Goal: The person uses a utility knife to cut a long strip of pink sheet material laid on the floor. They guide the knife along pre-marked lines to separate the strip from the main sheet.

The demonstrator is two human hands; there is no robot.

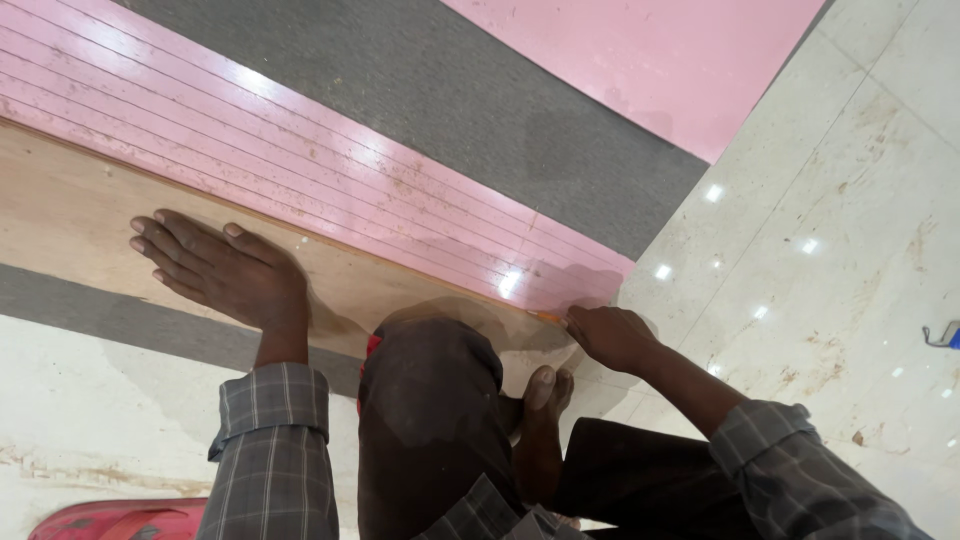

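My left hand [215, 268] lies flat, fingers spread, on a light brown plywood board [70, 215] that rests on the floor. My right hand [608, 335] is closed around a small yellow pencil [546, 317], its tip touching the board's right end beside the stack of pink laminate strips [300, 160]. My bent knee [435, 380] and bare foot [545, 395] sit between the two hands, hiding part of the board's near edge.
A grey mat [450, 90] lies beyond the pink strips, with a large pink sheet [650, 50] behind it. Glossy cream floor tiles [840, 250] spread to the right. A blue tool [945, 335] shows at the right edge, a red object [110, 520] at bottom left.
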